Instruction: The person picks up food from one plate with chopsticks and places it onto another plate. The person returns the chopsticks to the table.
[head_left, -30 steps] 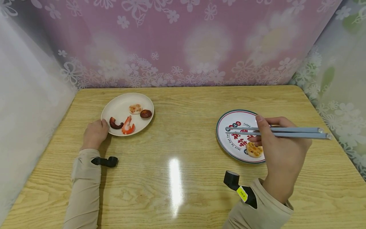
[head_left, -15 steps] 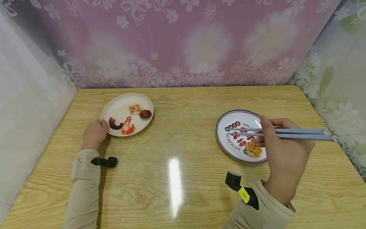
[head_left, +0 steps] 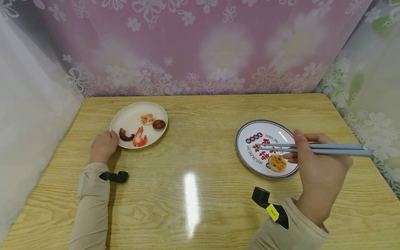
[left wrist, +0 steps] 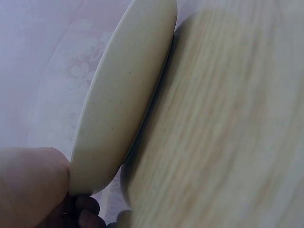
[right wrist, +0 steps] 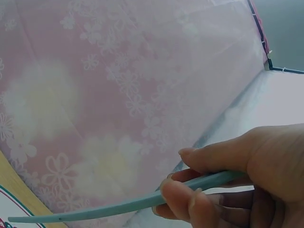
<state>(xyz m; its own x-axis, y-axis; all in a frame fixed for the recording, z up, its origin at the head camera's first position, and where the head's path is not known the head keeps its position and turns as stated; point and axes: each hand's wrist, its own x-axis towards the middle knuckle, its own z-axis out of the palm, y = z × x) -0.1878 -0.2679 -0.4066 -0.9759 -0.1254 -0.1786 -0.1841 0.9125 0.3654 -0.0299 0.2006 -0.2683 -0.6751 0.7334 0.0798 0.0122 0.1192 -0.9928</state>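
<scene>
My left hand (head_left: 104, 146) grips the near-left rim of a cream plate (head_left: 131, 116); in the left wrist view the thumb is at the rim of the plate (left wrist: 121, 99) and fingers are under it. On that plate lie a pale lotus root slice (head_left: 147, 119), a brown mushroom (head_left: 159, 124), a shrimp (head_left: 139, 137) and a dark octopus tentacle (head_left: 125, 134). My right hand (head_left: 323, 175) holds a pair of blue-grey chopsticks (head_left: 337, 150), tips pointing left over a white plate with red lettering (head_left: 250, 158). A browned lotus root slice (head_left: 277, 163) lies on that plate, below the chopsticks.
Both plates stand on a wood-grain table (head_left: 200, 139), with a wide stretch of tabletop between them. A pink flowered curtain (head_left: 200, 48) hangs along the back edge, and pale cloth (head_left: 375, 69) hangs at the right side.
My right hand has moved a little to the right and slightly down with the chopsticks, uncovering more of the lettered plate. The left hand and cream plate stay nearly where they were.
</scene>
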